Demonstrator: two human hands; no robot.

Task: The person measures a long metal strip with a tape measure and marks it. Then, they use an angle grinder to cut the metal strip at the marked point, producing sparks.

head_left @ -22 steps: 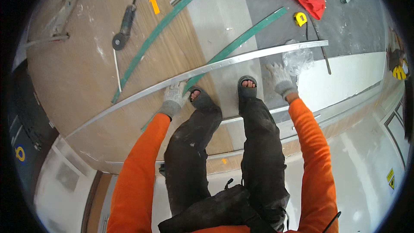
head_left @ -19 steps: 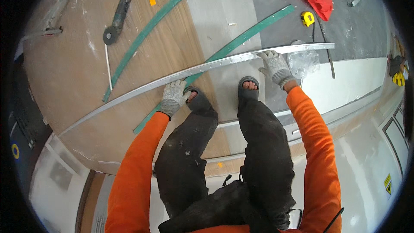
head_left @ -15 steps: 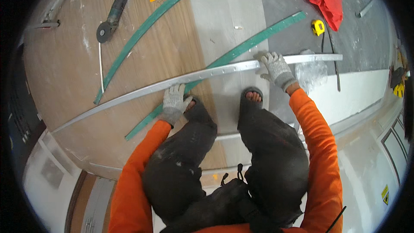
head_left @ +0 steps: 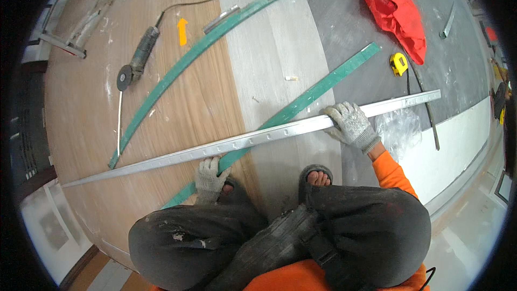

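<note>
A long silver metal channel (head_left: pixel 258 137), dimpled along its length, runs from the lower left to the right across the floor. My right hand (head_left: pixel 349 125), in a grey knit glove, is closed over its right half. Beneath it crosses a straight green strip (head_left: pixel 312 92), slanting from lower left to upper right. Beside my left foot, my gloved left hand (head_left: pixel 211 180) is closed on the green strip's lower part, which shows between thumb and fingers. The fingertips come close to the channel's lower edge; contact there cannot be made out.
A long curved green strip (head_left: pixel 177 70) lies farther off, with an angle grinder (head_left: pixel 141 56) and its cord left of it. At the right are a yellow tape measure (head_left: pixel 398 64), a red bag (head_left: pixel 396 19), a dark rod (head_left: pixel 428 110) and clear plastic (head_left: pixel 401 129). A metal frame (head_left: pixel 62 43) stands far left.
I have crouched lower, knees bent out. My left hand has moved off the channel and down to the green strip; my right hand stays on the channel.
</note>
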